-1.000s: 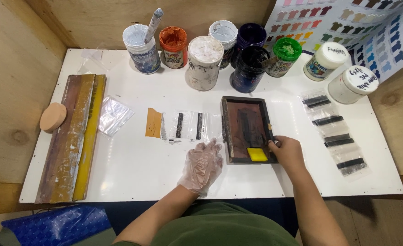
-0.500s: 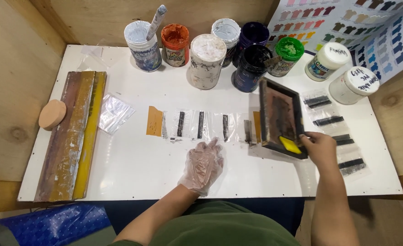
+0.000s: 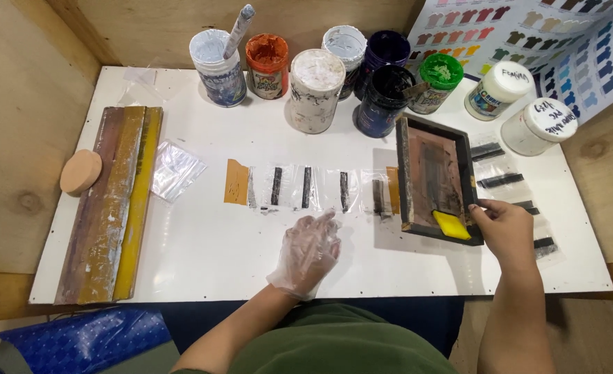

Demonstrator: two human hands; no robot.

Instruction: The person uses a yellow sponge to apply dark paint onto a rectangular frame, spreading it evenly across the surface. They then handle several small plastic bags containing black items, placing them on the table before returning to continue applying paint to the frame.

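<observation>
A white table [image 3: 202,256] sits in a wooden corner, paint jars [image 3: 312,90] at 12 o'clock. The bare right hand [image 3: 506,232] pinches the small printing frame [image 3: 434,179] at its 5 o'clock corner, tilted up. It looks stiff, light, maybe inky; hold the rim. The gloved left hand [image 3: 306,253] rests flat, fingers spread

White tabletop [image 3: 202,256] is set in a plywood alcove: wood panels [image 3: 22,104] seen left, back & right. Colour chart of small shirt shapes [image 3: 528,34] is pinned at back-right wall. Blue patterned sheet [image 3: 77,339] seen below front edge. Lighting even, soft shadows.
</observation>
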